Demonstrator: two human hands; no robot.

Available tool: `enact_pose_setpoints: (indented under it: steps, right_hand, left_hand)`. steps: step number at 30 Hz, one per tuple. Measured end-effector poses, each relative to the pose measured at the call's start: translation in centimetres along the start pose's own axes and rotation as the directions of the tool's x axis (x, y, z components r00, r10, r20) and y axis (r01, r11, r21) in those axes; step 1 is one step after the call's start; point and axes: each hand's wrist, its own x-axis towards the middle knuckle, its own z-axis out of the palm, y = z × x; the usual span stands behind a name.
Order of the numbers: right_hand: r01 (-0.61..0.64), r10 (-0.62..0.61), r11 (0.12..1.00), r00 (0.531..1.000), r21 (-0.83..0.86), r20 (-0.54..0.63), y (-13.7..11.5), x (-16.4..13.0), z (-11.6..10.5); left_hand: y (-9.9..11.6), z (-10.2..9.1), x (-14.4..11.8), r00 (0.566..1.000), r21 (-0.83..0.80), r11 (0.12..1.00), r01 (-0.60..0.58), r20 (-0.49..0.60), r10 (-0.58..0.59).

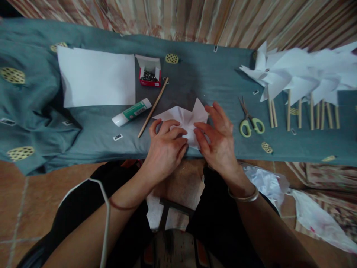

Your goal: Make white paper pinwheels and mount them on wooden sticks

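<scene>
A white paper pinwheel (181, 114), partly folded with pointed corners, lies at the table's front edge between my hands. My left hand (166, 147) holds its left side, fingers curled over the paper. At the right side, my right hand (219, 139) pinches the paper between thumb and fingers, its other fingers raised. Both hands cover parts of the pinwheel. Left of my left hand lie a thin wooden stick (153, 107) and a glue stick (131, 112) with a green label. Scissors (250, 121) with green handles rest to the right of my right hand.
White paper sheets (97, 78) lie at the left, beside an open red-and-white box (150, 76) of small metal pins. Several pinwheels (304, 76) on wooden sticks overlap at the right. A blue-green cloth (217, 78) covers the table. Plastic bags (320, 216) are on the floor.
</scene>
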Motion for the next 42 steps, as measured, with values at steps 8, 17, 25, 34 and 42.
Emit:
enact_pose_setpoints:
  steps: [8, 17, 25, 34, 42]
  right_hand:
    - [-0.029, 0.020, 0.989, 0.998, 0.147, 0.066, -0.6, -0.8, -0.9]
    - [0.010, -0.010, 1.000, 0.999, -0.007, 0.039, -0.6, -1.3, 0.2]
    - [0.063, -0.065, 0.982, 0.998, -0.178, -0.003, -0.8, -1.0, 1.0]
    - [0.063, -0.062, 0.975, 0.998, -0.214, 0.009, -0.9, -1.0, 1.2]
    - [0.048, -0.043, 0.991, 0.998, -0.126, 0.038, -0.9, -0.7, 1.2]
  left_hand:
    - [0.0, 0.1, 0.1, 1.000, -0.012, 1.000, 0.028, -0.005, -0.028]
    - [-0.6, -0.3, 0.0, 0.995, 0.102, 0.994, 0.029, -0.097, -0.019]
    - [-0.6, -0.1, -0.2, 0.998, 0.109, 0.993, 0.044, -0.043, -0.039]
    - [-0.5, 0.2, -0.3, 0.999, 0.128, 0.991, 0.031, -0.021, -0.029]
    - [-0.3, -0.1, -0.2, 0.998, 0.068, 0.995, 0.066, 0.005, -0.067]
